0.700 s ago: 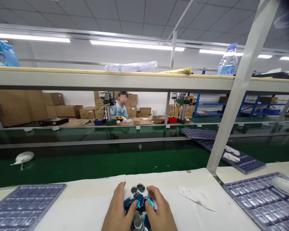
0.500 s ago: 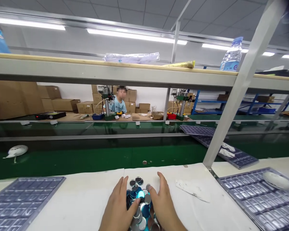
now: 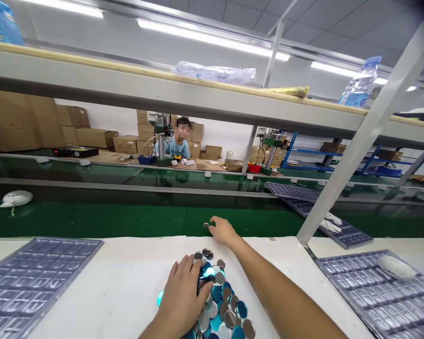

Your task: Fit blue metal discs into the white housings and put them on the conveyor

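Observation:
A heap of small round discs (image 3: pixel 222 301), silver and blue, lies on the white table (image 3: pixel 120 292) in front of me. My left hand (image 3: pixel 182 295) rests flat on the left side of the heap, fingers spread. My right hand (image 3: pixel 222 230) is stretched forward over the table's far edge, onto the green conveyor belt (image 3: pixel 92 219). Its fingertips are closed on a single stray disc (image 3: pixel 206 225) lying on the belt.
Moulded blue trays lie at the left (image 3: pixel 31 278) and right (image 3: pixel 381 287) of the table. A slanted metal post (image 3: pixel 339 183) rises on the right. More trays (image 3: pixel 318 207) ride the belt. A white object (image 3: pixel 16 198) lies on the belt at left. A person sits behind the far bench.
My right hand left the heap and reached forward onto the belt to the stray disc. The heap has spread out. The view tilted down and to the right.

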The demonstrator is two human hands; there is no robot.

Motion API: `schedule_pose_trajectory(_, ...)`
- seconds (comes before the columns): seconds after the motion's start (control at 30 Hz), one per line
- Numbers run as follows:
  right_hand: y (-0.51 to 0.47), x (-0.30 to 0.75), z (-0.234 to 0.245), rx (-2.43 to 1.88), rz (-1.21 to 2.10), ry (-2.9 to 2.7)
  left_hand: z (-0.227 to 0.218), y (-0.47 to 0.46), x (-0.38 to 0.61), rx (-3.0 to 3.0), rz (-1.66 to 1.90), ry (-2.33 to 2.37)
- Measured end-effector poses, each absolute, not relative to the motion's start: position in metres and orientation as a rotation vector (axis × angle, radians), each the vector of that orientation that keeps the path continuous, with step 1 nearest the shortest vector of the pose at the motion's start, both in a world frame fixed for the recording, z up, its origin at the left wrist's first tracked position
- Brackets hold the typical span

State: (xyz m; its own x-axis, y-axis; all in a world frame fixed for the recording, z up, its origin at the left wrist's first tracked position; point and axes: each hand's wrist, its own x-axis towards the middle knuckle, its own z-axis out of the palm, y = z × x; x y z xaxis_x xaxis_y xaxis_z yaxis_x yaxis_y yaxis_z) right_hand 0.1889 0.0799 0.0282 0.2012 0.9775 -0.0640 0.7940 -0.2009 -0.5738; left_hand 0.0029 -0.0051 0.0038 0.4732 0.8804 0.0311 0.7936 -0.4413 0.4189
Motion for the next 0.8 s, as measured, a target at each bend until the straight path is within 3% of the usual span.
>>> schedule_pose_trajectory(0.27,0.125,0.156,0.032,-2.083,0.656,-1.806,0.012,-0.005,-0.002,2.373,0.302,1.390)
schedule_pose_trajectory(0.43,0.064,0.175,0.041,-1.860,0.663,-1.874,0.009,-0.002,-0.004,2.345,0.330,1.365)
schedule_pose_trajectory(0.63,-0.022,0.208,0.017,-1.777,0.682,-1.746,0.005,0.000,-0.005,2.365,0.365,1.403)
schedule_pose_trajectory(0.8,-0.054,0.227,0.022,-1.812,0.570,-1.512,-0.024,0.018,-0.014,2.486,0.420,1.374)
